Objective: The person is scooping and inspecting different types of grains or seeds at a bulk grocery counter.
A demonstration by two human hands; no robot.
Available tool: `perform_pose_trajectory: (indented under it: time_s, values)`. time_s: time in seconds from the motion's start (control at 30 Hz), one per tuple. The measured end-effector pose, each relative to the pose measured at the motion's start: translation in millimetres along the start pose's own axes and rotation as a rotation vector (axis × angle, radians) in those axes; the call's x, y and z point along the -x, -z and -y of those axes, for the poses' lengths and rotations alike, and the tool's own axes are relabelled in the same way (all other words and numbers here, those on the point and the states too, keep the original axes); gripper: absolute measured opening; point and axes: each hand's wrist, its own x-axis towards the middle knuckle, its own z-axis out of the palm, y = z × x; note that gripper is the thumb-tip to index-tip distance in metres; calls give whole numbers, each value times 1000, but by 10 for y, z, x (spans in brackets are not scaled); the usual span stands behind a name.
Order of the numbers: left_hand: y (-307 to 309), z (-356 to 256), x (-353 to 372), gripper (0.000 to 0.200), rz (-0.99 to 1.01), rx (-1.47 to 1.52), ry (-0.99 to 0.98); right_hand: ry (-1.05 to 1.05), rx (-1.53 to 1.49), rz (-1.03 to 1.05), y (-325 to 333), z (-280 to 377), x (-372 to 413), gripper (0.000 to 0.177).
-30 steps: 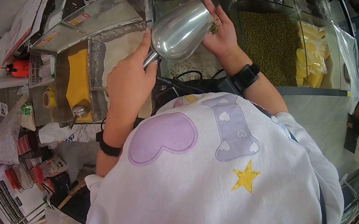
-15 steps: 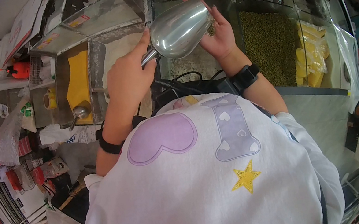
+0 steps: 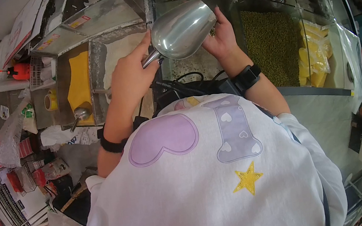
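Observation:
A large shiny metal scoop [image 3: 183,28] is held in front of my body, its open end toward the right. My left hand [image 3: 131,75] is closed on its short handle [image 3: 151,59], with the index finger stretched along the scoop's back. At the scoop's mouth is my right hand [image 3: 221,37], palm turned up and partly hidden behind the metal. A few small greenish grains [image 3: 212,32] show between the palm and the scoop. Below both lies a bin floor [image 3: 187,66] with scattered grains.
On the right, a glass-sided bin holds green beans [image 3: 270,47], with yellow packets [image 3: 317,52] beside it. To the left are a bin of white powder [image 3: 120,51], a bin of yellow material [image 3: 79,82] and a smaller scoop [image 3: 81,113]. Black cables [image 3: 189,77] lie near my body.
The scoop's mouth has turned slightly toward the right hand and lower. My right fingers have shifted, and fewer grains show in the palm. My left hand has changed its hold on the handle a little.

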Motion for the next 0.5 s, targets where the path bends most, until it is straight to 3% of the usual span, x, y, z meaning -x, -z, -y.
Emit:
perform_pose_trajectory:
  time_s: [0.07,0.1,0.13,0.2,0.23,0.3,0.37,0.5]
  values:
    - [-32,78,-15,64,-19,126,-25,16,-50,-24,131,55,-27,46]
    - [5,38,-9,64,-19,126,-25,194,31,-218,52,8,-19,44]
    - [71,-37,2,63,-18,-24,42,372,113,-411,9,-17,-12,42]
    - [105,-70,8,63,-17,-175,108,441,88,-444,11,35,19,41]
    - [97,-53,10,60,-97,-323,9,509,64,-476,3,53,34,41]
    - [72,18,12,57,-178,-470,-90,526,50,-444,-54,67,51,42]
    - [36,120,-10,55,-294,-668,-246,467,26,-267,-102,70,68,42]
    - [25,153,-19,55,-296,-739,-224,379,35,-289,-78,87,26,43]
